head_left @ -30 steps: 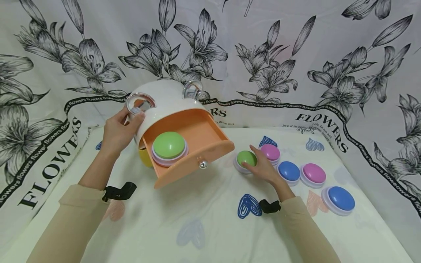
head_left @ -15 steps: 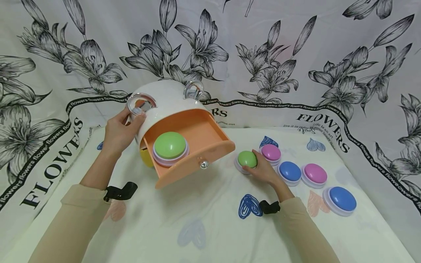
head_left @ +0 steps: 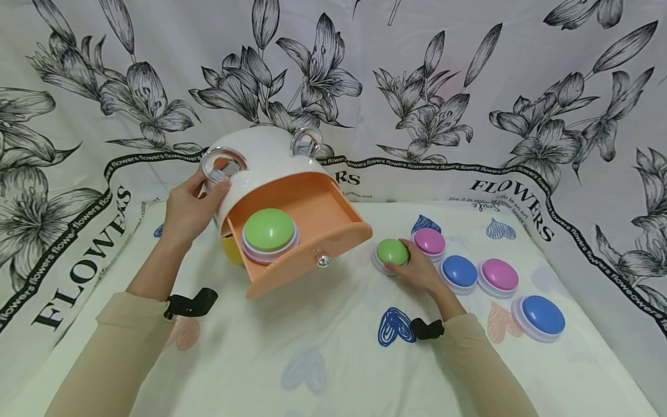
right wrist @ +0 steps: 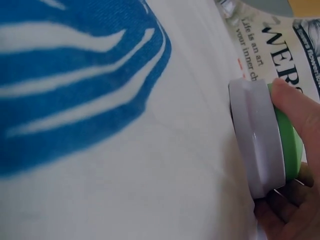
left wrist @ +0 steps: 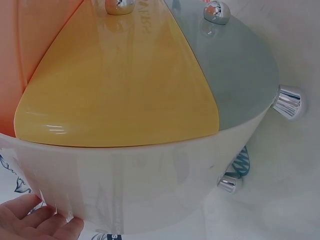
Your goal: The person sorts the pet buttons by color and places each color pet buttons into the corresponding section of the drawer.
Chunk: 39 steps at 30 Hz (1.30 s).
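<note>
Holding, in my right hand (head_left: 419, 269): one green push-button (head_left: 392, 251) on a pale lilac base, right of the middle of the tabletop (head_left: 333, 313), toward its far edge; thumb on the near side, fingers round the other. Whether the base is lifted from the cloth, I cannot tell.

Gripped in my left hand (head_left: 189, 205): one white rounded drawer case (head_left: 260, 147), tilted, left of the middle near the far edge; thumb on its front below a chrome fitting (head_left: 234, 154), fingers reaching behind.

Fitted to the case: one orange drawer (head_left: 304, 202), pulled out, with chrome knob (head_left: 323, 261); one yellow drawer front (left wrist: 117, 90) and one grey-green drawer front (left wrist: 240, 70), both flush.

Inside the orange drawer, left end: a second green push-button (head_left: 270, 230).

Beyond my right hand: one pink push-button (head_left: 429, 241). Farther right, in order: blue push-button (head_left: 458, 271), another pink push-button (head_left: 499, 274), another blue push-button (head_left: 543, 314), the last nearest the right edge.

Behind all: white flower-printed backdrop (head_left: 172, 35), lettered FLOWERS.
</note>
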{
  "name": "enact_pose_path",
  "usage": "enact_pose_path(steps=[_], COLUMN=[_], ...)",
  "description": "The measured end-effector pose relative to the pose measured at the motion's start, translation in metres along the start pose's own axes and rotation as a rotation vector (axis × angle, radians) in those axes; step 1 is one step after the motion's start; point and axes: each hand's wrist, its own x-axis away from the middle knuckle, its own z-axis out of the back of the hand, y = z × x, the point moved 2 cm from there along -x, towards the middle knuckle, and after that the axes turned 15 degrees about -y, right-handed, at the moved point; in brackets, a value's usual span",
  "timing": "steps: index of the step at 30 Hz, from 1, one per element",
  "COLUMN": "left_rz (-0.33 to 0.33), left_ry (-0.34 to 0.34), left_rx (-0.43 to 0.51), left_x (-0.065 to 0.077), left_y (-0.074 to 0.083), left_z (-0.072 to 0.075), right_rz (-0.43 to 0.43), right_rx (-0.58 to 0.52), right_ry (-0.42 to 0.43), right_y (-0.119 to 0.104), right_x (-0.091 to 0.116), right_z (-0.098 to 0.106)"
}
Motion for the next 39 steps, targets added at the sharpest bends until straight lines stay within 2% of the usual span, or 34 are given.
enact_pose_path(steps=[10,18,26,32,39], left_rz=[0.001,0.004,-0.007,0.015,0.000], left_ry=[-0.002,-0.003,-0.005,-0.005,-0.005], left_rx=[0.006,-0.008,-0.012,-0.006,-0.014], left_x=[-0.001,-0.001,-0.001,0.000,-0.001], left_y=[0.000,0.000,0.000,0.000,0.000], left_z=[0.000,0.000,0.001,0.000,0.000], right_rz=[-0.005,-0.009,0.096,0.110,0.125], right_rx=[0.005,0.032,0.026,0.048,0.076], right_ry=[0.020,0.046,0.109,0.152,0.196], right_y=[0.002,-0.003,-0.022,-0.028,-0.042], right_x=[-0.001,0.002,0.012,0.013,0.016], right_z=[0.000,0.007,0.024,0.036,0.049])
